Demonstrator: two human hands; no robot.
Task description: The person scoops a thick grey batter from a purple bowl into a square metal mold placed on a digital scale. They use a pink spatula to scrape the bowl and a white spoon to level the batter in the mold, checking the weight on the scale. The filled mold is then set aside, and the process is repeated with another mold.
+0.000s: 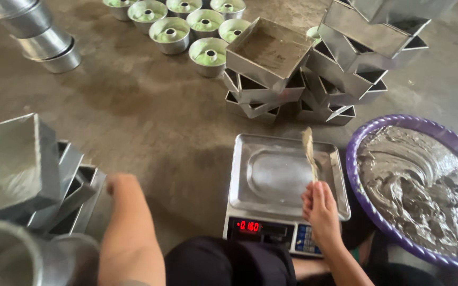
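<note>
Steel scale [287, 175] sits bare on the floor; right hand [320, 206] is clenched round a batter-smeared spatula [309, 151] above its pan. Left hand [119, 185] reaches toward stacked square tins [33, 175], fingers hidden, grip unclear. Purple basin [367, 137] of grey batter lies right.

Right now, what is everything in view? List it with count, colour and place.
Scale: one, steel tray, red display, centre front.
Basin: one, purple, holding grey batter, right.
Square tins: many, silver, stacked at top right; the top one at the stack's left holds batter.
Ring moulds: about nine, silver with green batter, top centre.
Round tins: several, silver, nested, top left.
Left square tins: a stack, silver, left edge.
Spatula: one, batter-coated, over the scale.
Left hand: reaching for the left tins.
Right hand: grip closed on the spatula.
</note>
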